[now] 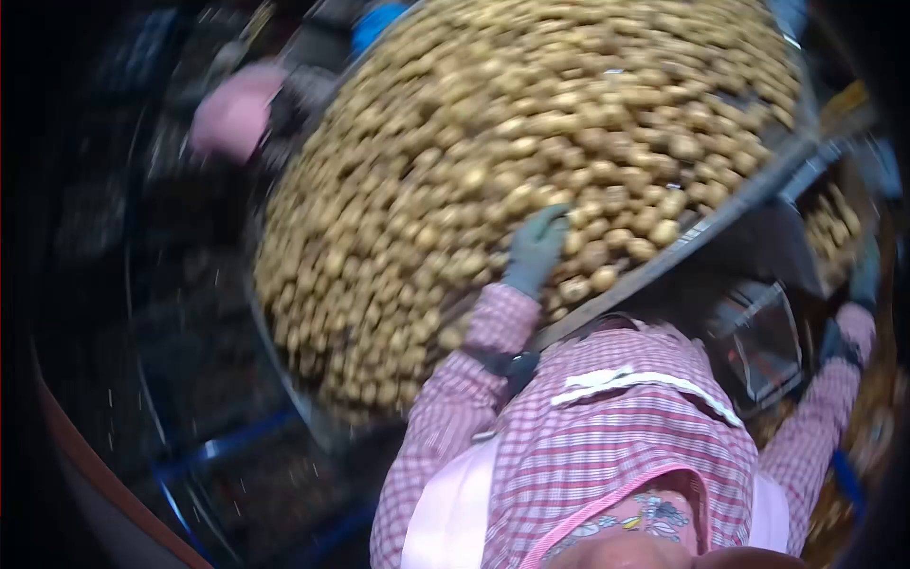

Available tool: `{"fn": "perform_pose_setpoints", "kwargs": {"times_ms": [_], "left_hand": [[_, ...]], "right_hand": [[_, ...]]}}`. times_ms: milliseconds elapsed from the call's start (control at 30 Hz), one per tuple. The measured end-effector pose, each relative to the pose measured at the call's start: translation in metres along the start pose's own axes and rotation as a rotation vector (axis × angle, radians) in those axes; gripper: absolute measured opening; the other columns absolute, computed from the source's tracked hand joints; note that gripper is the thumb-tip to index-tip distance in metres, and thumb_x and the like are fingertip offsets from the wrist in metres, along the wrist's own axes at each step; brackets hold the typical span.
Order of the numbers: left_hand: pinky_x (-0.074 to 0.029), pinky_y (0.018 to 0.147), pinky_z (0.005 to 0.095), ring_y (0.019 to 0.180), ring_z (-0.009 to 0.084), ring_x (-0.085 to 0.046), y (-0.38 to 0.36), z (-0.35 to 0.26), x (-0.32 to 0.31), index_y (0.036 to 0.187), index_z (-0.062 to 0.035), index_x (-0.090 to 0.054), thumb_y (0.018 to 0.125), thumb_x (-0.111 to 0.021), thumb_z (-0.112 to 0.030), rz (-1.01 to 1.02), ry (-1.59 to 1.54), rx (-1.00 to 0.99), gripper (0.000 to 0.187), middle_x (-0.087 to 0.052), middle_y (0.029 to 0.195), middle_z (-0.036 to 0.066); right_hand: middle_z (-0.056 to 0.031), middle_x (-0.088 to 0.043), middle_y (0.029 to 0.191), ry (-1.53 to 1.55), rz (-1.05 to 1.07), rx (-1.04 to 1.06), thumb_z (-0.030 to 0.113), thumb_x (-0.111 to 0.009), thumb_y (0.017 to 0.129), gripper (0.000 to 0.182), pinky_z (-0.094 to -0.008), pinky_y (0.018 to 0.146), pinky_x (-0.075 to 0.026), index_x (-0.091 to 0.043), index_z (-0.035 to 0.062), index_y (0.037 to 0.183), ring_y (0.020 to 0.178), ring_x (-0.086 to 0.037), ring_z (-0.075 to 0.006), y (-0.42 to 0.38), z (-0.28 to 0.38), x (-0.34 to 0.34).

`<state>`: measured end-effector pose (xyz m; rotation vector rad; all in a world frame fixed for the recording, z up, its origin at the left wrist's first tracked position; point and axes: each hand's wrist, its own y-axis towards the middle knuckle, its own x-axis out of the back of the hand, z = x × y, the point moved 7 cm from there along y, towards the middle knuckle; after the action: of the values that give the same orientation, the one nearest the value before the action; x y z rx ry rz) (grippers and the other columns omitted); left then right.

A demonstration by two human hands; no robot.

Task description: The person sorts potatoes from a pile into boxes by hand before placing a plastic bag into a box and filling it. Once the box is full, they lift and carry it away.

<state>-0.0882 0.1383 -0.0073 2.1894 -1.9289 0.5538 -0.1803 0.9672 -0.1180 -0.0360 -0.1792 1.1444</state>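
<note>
A wide metal-sided bin (664, 256) holds a large heap of small yellow-brown potatoes (493, 175). My left hand (537, 248), in a grey-green glove, lies over the potatoes near the bin's close edge. Its fingers are stretched forward, and no potato shows clearly held in it. Far to the right, my right hand (864, 270), also gloved, is beside a smaller chute (801, 251) with more potatoes (832, 228) in it. Shadow and blur hide the right fingers, so I cannot make out whether they hold anything.
Another person in a pink head covering (232, 112) is beyond the bin's left side. A blue metal frame (223, 444) stands at lower left. Below the chute, a clear-looking container (758, 341) is close to my body. Loose potatoes lie at lower right.
</note>
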Motion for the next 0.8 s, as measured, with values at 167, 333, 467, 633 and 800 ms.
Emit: {"fn": "perform_pose_setpoints", "kwargs": {"times_ms": [167,333,467,633,800], "left_hand": [[-0.053,0.091,0.0315,0.1,0.019,-0.066,-0.053,0.039,0.098,0.118,-0.0015,-0.07,0.095,-0.066,-0.012,-0.227,0.103,0.054,0.025,-0.071,0.109,0.012],[-0.051,0.097,0.0318,0.111,0.0205,-0.064,-0.093,0.138,0.269,0.131,0.004,-0.06,0.101,-0.06,-0.017,-0.608,0.231,0.285,0.037,-0.068,0.123,0.017],[-0.052,0.096,0.0443,0.112,0.0348,-0.066,-0.048,0.159,0.295,0.129,-0.0022,-0.064,0.098,-0.059,-0.031,-0.617,0.531,0.236,0.043,-0.068,0.122,0.022],[-0.045,0.107,0.0458,0.131,0.0354,-0.051,-0.035,0.09,0.2,0.13,-0.0127,-0.065,0.092,-0.067,-0.031,-0.412,0.812,0.314,0.042,-0.056,0.14,0.015],[-0.043,0.11,0.0439,0.124,0.0345,-0.055,-0.034,0.093,0.241,0.12,-0.0062,-0.067,0.087,-0.071,-0.021,-0.371,0.469,0.081,0.036,-0.057,0.137,0.02]], "right_hand": [[-0.0119,-0.051,0.149,0.253,0.323,-0.256,0.03,-0.044,0.107,0.05,-0.037,0.104,-0.05,-0.044,0.01,0.153,0.133,-0.053,-0.0259,-0.076,0.09,-0.266],[-0.011,-0.059,0.142,0.143,0.764,-0.333,0.034,-0.047,0.107,0.048,-0.0328,0.101,-0.051,-0.053,0.0045,0.144,0.115,-0.065,-0.0203,-0.223,0.14,-0.5],[-0.0105,-0.068,0.126,0.225,1.064,-0.419,0.031,-0.055,0.104,0.044,-0.0303,0.087,-0.057,-0.06,0.0023,0.136,0.098,-0.071,-0.0182,-0.319,0.15,-0.603],[-0.006,-0.071,0.118,0.175,1.313,-0.574,0.037,-0.065,0.099,0.048,-0.0287,0.082,-0.057,-0.064,0.0017,0.131,0.094,-0.071,-0.0159,-0.413,0.13,-0.673],[-0.0036,-0.07,0.113,0.131,1.347,-0.692,0.027,-0.066,0.099,0.045,-0.0268,0.08,-0.057,-0.06,0.0001,0.135,0.092,-0.068,-0.0116,-0.447,0.102,-0.678]]}}
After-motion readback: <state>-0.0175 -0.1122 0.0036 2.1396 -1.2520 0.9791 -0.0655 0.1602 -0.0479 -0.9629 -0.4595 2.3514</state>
